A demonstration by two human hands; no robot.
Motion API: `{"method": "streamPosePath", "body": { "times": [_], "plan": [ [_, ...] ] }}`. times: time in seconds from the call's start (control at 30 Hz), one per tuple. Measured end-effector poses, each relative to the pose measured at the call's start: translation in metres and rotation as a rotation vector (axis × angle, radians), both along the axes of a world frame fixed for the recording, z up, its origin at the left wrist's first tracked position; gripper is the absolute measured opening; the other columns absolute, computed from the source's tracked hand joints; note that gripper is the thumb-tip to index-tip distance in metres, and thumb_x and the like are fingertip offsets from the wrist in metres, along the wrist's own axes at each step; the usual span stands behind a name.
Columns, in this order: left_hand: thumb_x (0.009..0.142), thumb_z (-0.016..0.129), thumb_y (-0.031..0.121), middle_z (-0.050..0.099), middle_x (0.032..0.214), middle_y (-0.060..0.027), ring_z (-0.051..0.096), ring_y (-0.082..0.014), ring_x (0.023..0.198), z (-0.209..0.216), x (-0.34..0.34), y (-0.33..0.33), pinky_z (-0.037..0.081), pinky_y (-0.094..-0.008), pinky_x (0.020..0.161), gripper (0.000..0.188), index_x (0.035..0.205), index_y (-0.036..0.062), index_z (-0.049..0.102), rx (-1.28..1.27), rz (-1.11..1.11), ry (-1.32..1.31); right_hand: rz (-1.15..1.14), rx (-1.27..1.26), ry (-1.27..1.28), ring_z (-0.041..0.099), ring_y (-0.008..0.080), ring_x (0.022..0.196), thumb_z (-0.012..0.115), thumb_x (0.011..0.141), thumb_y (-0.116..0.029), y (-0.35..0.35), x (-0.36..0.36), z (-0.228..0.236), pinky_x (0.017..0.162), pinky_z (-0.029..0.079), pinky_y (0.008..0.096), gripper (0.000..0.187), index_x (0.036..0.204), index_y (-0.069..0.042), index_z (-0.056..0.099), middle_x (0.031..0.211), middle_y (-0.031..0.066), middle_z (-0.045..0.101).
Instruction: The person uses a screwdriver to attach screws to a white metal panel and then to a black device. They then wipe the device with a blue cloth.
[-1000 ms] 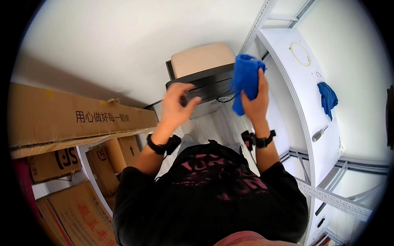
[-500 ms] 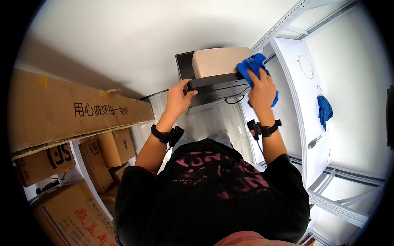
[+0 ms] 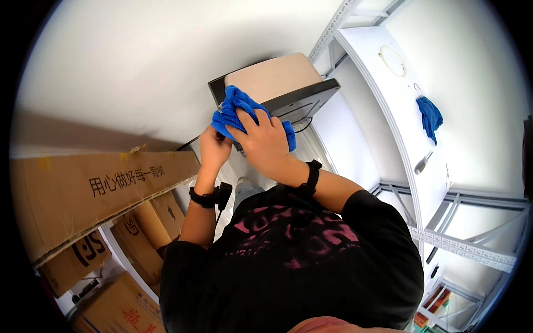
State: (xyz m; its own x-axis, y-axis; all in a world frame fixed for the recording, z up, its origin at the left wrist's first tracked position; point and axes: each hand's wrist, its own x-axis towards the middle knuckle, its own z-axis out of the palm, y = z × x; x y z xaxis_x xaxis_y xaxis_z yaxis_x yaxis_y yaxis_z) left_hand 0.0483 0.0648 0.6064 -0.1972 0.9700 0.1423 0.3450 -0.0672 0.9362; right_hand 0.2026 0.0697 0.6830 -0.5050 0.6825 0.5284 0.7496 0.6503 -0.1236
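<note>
In front of me, against the wall, stands a black box-like device (image 3: 302, 99) with a rounded beige block (image 3: 272, 77) on top. My right hand (image 3: 265, 141) presses a bunched blue cloth (image 3: 239, 105) onto the near left corner of the black front, its fingers bent over the fabric. My left hand (image 3: 214, 149) is closed on the device at that same corner, just left of the cloth; its fingertips are partly hidden. A thin black cable (image 3: 303, 126) loops below the front. Both wrists wear black straps.
On the left, a long cardboard box (image 3: 66, 186) lies above shelves holding more cartons (image 3: 139, 250). At right stands a white panel (image 3: 383, 100) with a ring (image 3: 392, 61), a hanging blue cloth (image 3: 429, 117) and a grey-handled tool (image 3: 423, 163). White metal racking (image 3: 466, 247) extends below.
My right hand has carried the blue cloth leftward along the black front, from the right end to the left corner. The left hand stays at the left corner. The view has tilted.
</note>
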Motion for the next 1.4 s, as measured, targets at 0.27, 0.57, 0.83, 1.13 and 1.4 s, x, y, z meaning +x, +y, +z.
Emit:
{"method": "streamPosePath", "body": {
  "times": [0.27, 0.57, 0.83, 1.13, 1.4],
  "plan": [
    [0.073, 0.077, 0.005, 0.065, 0.076, -0.0065, 0.055, -0.0113, 0.056, -0.005, -0.025, -0.008, 0.044, -0.0242, 0.051, 0.033, 0.102, 0.0024, 0.063, -0.035, -0.033, 0.089, -0.142, -0.135, 0.041, 0.053, 0.026, 0.094, 0.062, 0.063, -0.003, 0.037, 0.075, -0.001, 0.067, 0.043, 0.0387, 0.037, 0.095, -0.021, 0.072, 0.108, 0.0031, 0.058],
    [0.074, 0.077, 0.004, 0.066, 0.084, -0.0072, 0.061, -0.0136, 0.08, -0.007, -0.04, -0.022, 0.051, -0.0266, 0.069, 0.034, 0.104, 0.0011, 0.061, -0.082, 0.005, 0.037, -0.36, -0.109, 0.028, 0.057, 0.0332, 0.088, 0.057, 0.062, 0.005, 0.087, 0.148, -0.003, 0.07, 0.048, 0.0423, 0.036, 0.089, -0.014, 0.07, 0.106, 0.0096, 0.062],
    [0.077, 0.072, -0.001, 0.066, 0.086, -0.006, 0.061, -0.0119, 0.083, 0.006, -0.03, -0.028, 0.05, -0.0277, 0.079, 0.032, 0.107, -0.002, 0.059, -0.155, 0.029, 0.036, -0.23, -0.136, -0.089, 0.056, 0.0288, 0.088, 0.062, 0.058, -0.002, 0.052, 0.1, 0.002, 0.065, 0.042, 0.0409, 0.034, 0.089, -0.013, 0.07, 0.098, 0.0072, 0.059],
    [0.076, 0.074, -0.001, 0.066, 0.083, -0.0091, 0.059, -0.0106, 0.077, -0.017, -0.041, -0.025, 0.053, -0.0263, 0.065, 0.03, 0.102, -0.0015, 0.06, -0.087, 0.034, 0.055, 0.121, -0.211, -0.069, 0.052, 0.0268, 0.091, 0.067, 0.057, -0.007, 0.017, -0.016, -0.001, 0.07, 0.041, 0.0379, 0.035, 0.091, -0.015, 0.07, 0.092, 0.0049, 0.055],
    [0.075, 0.074, 0.001, 0.065, 0.083, -0.0083, 0.059, -0.0124, 0.079, -0.004, -0.033, -0.038, 0.053, -0.0269, 0.066, 0.036, 0.108, -0.0004, 0.061, -0.069, 0.045, 0.038, 0.056, -0.203, 0.002, 0.053, 0.0292, 0.087, 0.063, 0.056, -0.001, 0.034, 0.058, 0.003, 0.07, 0.044, 0.0389, 0.039, 0.092, -0.015, 0.07, 0.09, 0.0057, 0.056]
  ]
}}
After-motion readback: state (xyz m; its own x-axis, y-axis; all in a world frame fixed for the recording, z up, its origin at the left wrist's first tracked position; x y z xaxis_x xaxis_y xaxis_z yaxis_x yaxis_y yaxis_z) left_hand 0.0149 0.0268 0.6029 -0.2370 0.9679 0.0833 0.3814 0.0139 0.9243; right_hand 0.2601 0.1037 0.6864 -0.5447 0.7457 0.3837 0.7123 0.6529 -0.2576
